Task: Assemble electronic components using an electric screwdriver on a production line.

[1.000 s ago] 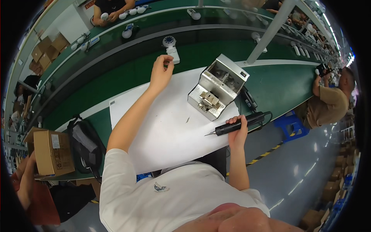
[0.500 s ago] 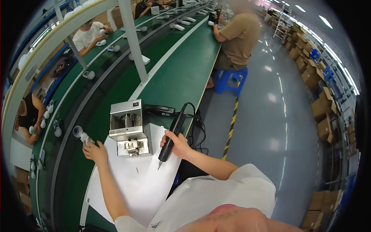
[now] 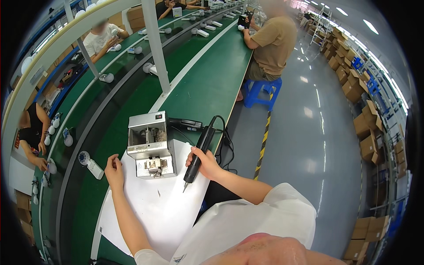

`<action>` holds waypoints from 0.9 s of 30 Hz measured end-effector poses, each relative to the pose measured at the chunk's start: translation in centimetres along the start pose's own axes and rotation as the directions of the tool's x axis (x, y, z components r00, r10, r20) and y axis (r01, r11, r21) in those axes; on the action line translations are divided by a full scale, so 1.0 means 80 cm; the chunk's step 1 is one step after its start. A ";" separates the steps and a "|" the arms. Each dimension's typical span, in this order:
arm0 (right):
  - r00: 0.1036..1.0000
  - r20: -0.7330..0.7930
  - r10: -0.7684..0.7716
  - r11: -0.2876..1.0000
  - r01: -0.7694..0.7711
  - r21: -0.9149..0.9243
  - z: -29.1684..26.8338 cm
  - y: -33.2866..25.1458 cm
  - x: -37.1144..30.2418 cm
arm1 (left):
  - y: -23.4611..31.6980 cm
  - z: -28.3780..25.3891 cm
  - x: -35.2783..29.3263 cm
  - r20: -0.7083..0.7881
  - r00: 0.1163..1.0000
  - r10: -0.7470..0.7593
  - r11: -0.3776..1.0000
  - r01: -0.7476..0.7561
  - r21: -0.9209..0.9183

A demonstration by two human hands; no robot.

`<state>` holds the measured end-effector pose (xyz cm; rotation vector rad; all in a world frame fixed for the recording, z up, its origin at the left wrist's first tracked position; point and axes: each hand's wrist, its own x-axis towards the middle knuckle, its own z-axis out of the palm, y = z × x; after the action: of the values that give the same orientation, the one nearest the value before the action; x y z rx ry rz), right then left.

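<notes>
My right hand [image 3: 204,164] is wrapped round a black electric screwdriver [image 3: 199,152]. Its bit points down over the white sheet [image 3: 172,207] and touches nothing that I can make out. Just left of the sheet's far edge, my left hand [image 3: 115,173] is raised with loosely bent fingers and nothing in them. Beside it on the green belt lies a white device [image 3: 91,165] with a round head ringed by dark dots, apart from the fingers. Between my hands stands a metal screw feeder [image 3: 149,145], its open hopper holding small screws.
Behind the feeder lies another dark tool [image 3: 185,124] with a cable. A white post [image 3: 157,48] rises from the bench. More bulb-headed devices [image 3: 150,68] are on the line. A co-worker [image 3: 274,42] sits on a blue stool [image 3: 262,92]; cardboard boxes [image 3: 371,117] line the right.
My left hand has let go of the white device and drawn back to the right. The device now lies nearer on the belt. My right hand still grips the screwdriver.
</notes>
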<state>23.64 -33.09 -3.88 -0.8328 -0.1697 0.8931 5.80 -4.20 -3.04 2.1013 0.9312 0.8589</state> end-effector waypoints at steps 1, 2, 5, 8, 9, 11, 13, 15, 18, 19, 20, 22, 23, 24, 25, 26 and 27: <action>1.000 -0.001 -0.001 1.000 0.001 -0.004 0.000 0.001 0.000 | -0.002 0.000 0.001 0.000 1.000 -0.007 1.000 0.007 -0.019; 1.000 -0.001 -0.002 1.000 0.002 -0.007 -0.001 0.001 0.000 | -0.004 0.000 0.001 0.001 1.000 -0.014 0.999 0.014 -0.037; 1.000 -0.004 -0.003 1.000 0.003 -0.007 -0.002 0.004 0.001 | -0.008 0.000 0.002 -0.009 1.000 -0.020 0.999 0.020 -0.050; 1.000 -0.007 -0.005 1.000 0.005 -0.006 -0.003 0.005 0.002 | -0.009 -0.001 0.003 -0.019 1.000 -0.024 0.998 0.023 -0.062; 1.000 -0.005 -0.008 1.000 0.008 -0.006 -0.003 0.005 0.002 | -0.007 -0.001 0.003 -0.018 0.999 -0.026 0.998 0.025 -0.058; 1.000 0.000 -0.015 1.000 0.015 -0.004 -0.003 0.005 0.002 | -0.002 -0.001 0.001 -0.016 0.999 -0.030 0.998 0.029 -0.050; 1.000 0.004 -0.017 1.000 0.017 -0.005 -0.003 0.006 0.002 | -0.001 -0.001 0.001 -0.016 0.999 -0.032 0.998 0.031 -0.047; 1.000 -0.001 -0.015 1.000 0.015 -0.001 -0.003 0.006 0.002 | -0.001 -0.001 0.001 -0.020 0.999 -0.025 0.999 0.024 -0.040; 1.000 -0.006 -0.013 1.000 0.013 0.004 -0.004 0.006 0.002 | -0.001 -0.001 0.000 -0.023 1.000 -0.018 0.999 0.017 -0.033; 1.000 -0.005 -0.014 1.000 0.014 0.004 -0.004 0.006 0.002 | -0.001 -0.001 0.000 -0.023 1.000 -0.013 1.000 0.013 -0.027; 1.000 -0.005 -0.015 1.000 0.015 0.005 -0.005 0.006 0.002 | -0.001 -0.001 0.000 -0.022 1.000 -0.009 1.000 0.009 -0.021; 1.000 -0.005 -0.018 1.000 0.018 0.006 -0.005 0.006 0.002 | -0.001 -0.001 0.000 -0.021 1.000 0.000 1.000 0.000 -0.010; 1.000 -0.004 -0.018 1.000 0.018 0.006 -0.004 0.006 0.002 | -0.001 -0.001 0.000 -0.022 1.000 0.000 1.000 0.000 -0.010; 1.000 -0.006 -0.016 1.000 0.016 -0.001 -0.003 0.005 0.001 | -0.001 -0.001 0.000 -0.019 1.000 -0.003 1.000 0.003 -0.005; 1.000 -0.007 -0.014 1.000 0.014 -0.007 -0.001 0.004 0.000 | -0.001 -0.001 -0.001 -0.016 1.000 -0.006 1.000 0.006 0.000; 1.000 -0.009 -0.012 1.000 0.012 -0.014 0.000 0.003 0.000 | -0.002 -0.001 -0.001 -0.013 1.000 -0.009 1.000 0.009 0.005; 1.000 -0.010 -0.009 1.000 0.009 -0.020 0.001 0.003 -0.001 | -0.002 -0.001 -0.001 -0.010 1.000 -0.013 1.000 0.013 0.010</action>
<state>23.44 -33.02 -4.01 -0.8547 -0.1735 0.8794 5.66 -4.14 -3.12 2.0992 0.9546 0.8604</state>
